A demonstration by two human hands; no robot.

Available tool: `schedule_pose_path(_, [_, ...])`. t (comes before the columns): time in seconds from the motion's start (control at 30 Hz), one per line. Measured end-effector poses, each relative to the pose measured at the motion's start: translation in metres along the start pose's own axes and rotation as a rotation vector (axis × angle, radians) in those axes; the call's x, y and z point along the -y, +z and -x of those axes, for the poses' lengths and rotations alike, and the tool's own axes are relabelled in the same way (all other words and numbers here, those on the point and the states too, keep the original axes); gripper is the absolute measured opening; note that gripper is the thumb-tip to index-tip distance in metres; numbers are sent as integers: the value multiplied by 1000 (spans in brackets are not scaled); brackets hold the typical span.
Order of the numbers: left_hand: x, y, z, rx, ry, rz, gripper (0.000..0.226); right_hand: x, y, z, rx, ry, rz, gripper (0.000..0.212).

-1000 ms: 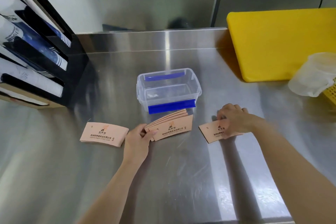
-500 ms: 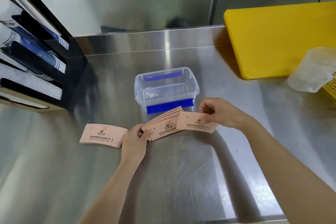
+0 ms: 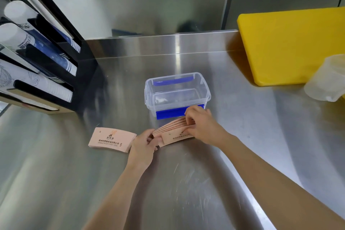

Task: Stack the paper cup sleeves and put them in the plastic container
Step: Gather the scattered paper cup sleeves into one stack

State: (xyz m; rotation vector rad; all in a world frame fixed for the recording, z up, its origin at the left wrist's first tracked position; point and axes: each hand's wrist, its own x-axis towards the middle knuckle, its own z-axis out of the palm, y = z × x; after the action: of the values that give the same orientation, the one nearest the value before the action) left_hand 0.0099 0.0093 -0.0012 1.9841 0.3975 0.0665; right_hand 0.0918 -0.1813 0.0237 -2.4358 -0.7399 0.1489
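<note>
Both hands pinch a fanned stack of flat pink card sleeves [image 3: 172,132] on brushed steel counter [image 3: 186,183]: left hand [image 3: 144,144] at its left end, right hand [image 3: 200,124] on top, just before the clear plastic container [image 3: 177,92]; a second sleeve pile [image 3: 112,139] lies left

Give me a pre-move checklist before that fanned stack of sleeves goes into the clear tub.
1. Clear plastic container with blue latches open, lid off: ok.
2. Container interior free of sleeves: ok.
3. Fanned stack of pink paper cup sleeves squared up: not ok, edges are splayed.
4. Left hand gripping the stack's left end: ok.
5. Right hand on the stack's right end: ok.
6. Second pile of pink sleeves on the steel counter merged in: not ok, it lies apart at the left.
</note>
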Motion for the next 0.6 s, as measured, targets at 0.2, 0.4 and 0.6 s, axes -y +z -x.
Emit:
schedule_pose_path(0.2, [2,-4,0,92,61,-10,40,3,8,-9,-80,60,45,38])
schedule_pose_path(0.4, [-1,-5,6,114,81,2,27,1,11,-6,-136,-111,190,24])
schedule_pose_path(0.6, [-6,1,4,-64,89,-94,13,0,11,0,-5,-33,-103,33])
